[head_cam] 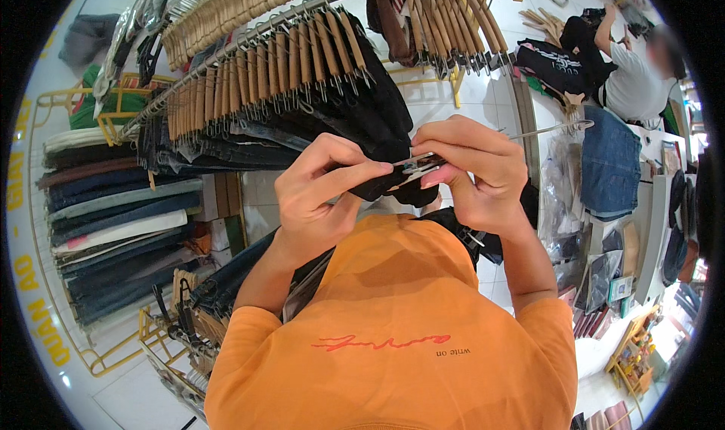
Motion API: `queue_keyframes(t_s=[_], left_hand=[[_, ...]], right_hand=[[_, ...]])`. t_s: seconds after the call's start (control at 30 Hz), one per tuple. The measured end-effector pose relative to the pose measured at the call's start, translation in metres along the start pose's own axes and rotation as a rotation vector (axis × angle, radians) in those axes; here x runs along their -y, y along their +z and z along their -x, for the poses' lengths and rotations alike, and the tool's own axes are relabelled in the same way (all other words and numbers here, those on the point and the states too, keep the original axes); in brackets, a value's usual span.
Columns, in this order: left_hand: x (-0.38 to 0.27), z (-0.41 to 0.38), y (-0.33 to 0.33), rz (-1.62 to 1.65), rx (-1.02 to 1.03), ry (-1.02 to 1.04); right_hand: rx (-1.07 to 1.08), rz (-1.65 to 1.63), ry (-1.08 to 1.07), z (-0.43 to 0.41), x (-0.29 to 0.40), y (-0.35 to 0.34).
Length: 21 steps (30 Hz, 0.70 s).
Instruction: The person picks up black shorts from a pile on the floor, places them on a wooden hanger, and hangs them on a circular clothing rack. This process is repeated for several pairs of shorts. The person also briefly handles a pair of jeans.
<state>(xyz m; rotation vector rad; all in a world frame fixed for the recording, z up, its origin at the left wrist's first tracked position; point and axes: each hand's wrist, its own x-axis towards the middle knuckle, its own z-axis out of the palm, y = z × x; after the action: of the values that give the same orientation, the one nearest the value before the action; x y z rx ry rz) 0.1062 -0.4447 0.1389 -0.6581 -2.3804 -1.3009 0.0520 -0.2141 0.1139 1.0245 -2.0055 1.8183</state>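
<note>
Before my chest, my left hand (325, 195) pinches the edge of a black garment (374, 187) between thumb and fingers. At its right, my right hand (476, 172) grips a clip hanger (416, 169) by its clip end. The hanger's metal hook (561, 126) sticks out to the right past my knuckles. The clip's metal part lies between the two hands, touching or very near the black cloth; whether it bites on the cloth I cannot tell. Much of the hanger is hidden behind my right fingers.
A metal rail (249, 36) with wooden clip hangers and dark trousers runs beyond my hands. Folded jeans (124, 203) are stacked at the left. At the right lie a denim skirt (609, 161) and a black printed garment (546, 67), beside a person in a white shirt (637, 84).
</note>
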Motion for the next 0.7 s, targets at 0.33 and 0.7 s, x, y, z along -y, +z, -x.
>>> queue_keyframes(t_s=[0.33,0.7], left_hand=[[-0.004,-0.002,0.002,-0.001,0.037,-0.148],[-0.007,0.010,0.014,-0.065,0.110,-0.296]], right_hand=[[0.053,-0.051,0.163,0.001,-0.003,0.007],[0.101,0.022,0.268,0.014,-0.002,0.009]])
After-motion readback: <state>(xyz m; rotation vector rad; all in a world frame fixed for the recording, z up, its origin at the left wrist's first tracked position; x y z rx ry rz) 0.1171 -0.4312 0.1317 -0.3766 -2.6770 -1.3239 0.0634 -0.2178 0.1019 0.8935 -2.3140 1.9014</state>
